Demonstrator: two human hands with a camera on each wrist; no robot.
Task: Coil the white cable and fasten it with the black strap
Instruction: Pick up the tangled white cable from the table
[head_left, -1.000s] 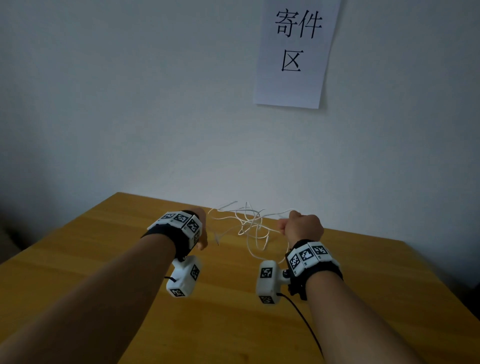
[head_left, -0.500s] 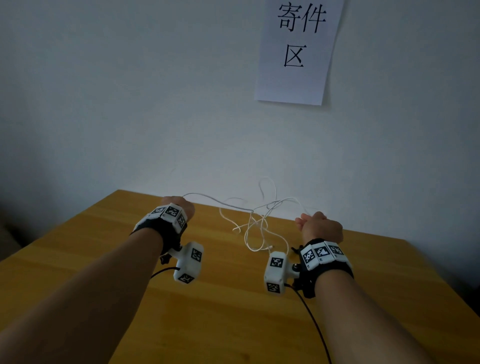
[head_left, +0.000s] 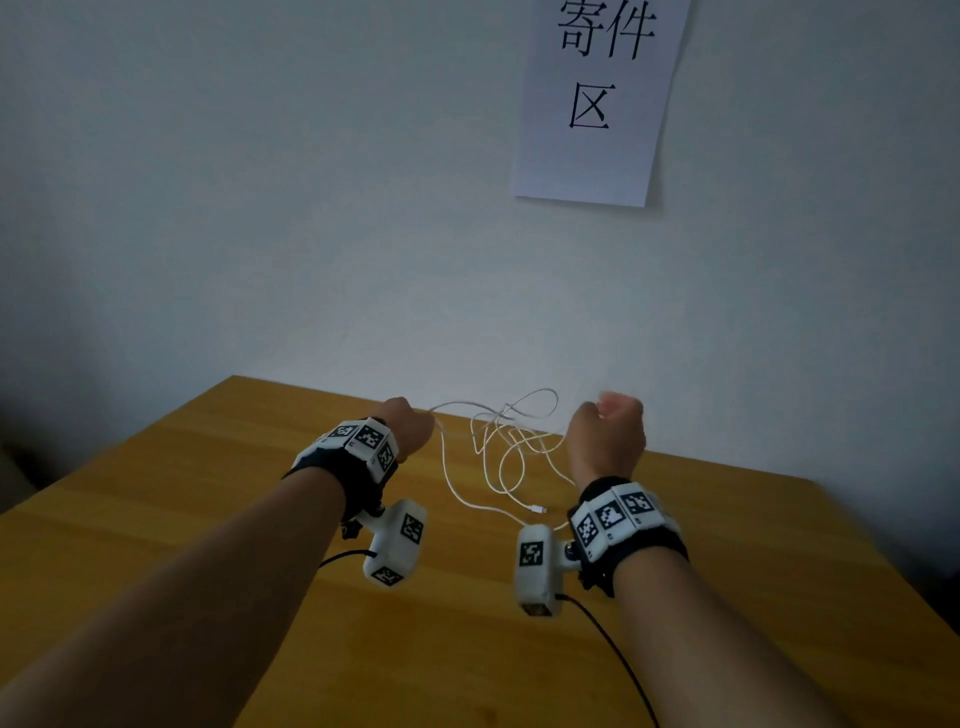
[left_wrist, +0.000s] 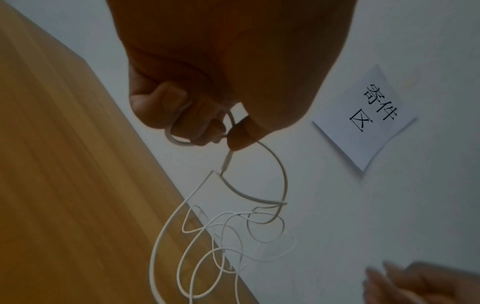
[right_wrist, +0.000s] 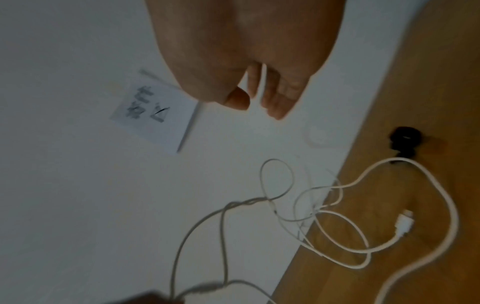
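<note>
One cable (head_left: 498, 457), tangled, runs left to right from the left hand (head_left: 410, 428), which pinches it, down onto the table (head_left: 208, 467). One strap (right_wrist: 403, 142) lies there. The right hand (head_left: 605, 441) hangs relaxed, holding nothing.

Right hand (right_wrist: 259, 61) above, fingers (right_wrist: 279, 102) extended, holding nothing. White cable (right_wrist: 337, 236) tangled in loose loops over wooden table (right_wrist: 428, 82), connector (right_wrist: 403, 224) lying flat. Black strap (right_wrist: 403, 142) near table edge; paper sign (right_wrist: 155, 119) on wall.

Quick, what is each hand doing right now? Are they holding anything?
Left hand: fingers curled round the white cable, gripping it.
Right hand: fingers fairly straight, holding nothing; the picture is blurred.
</note>
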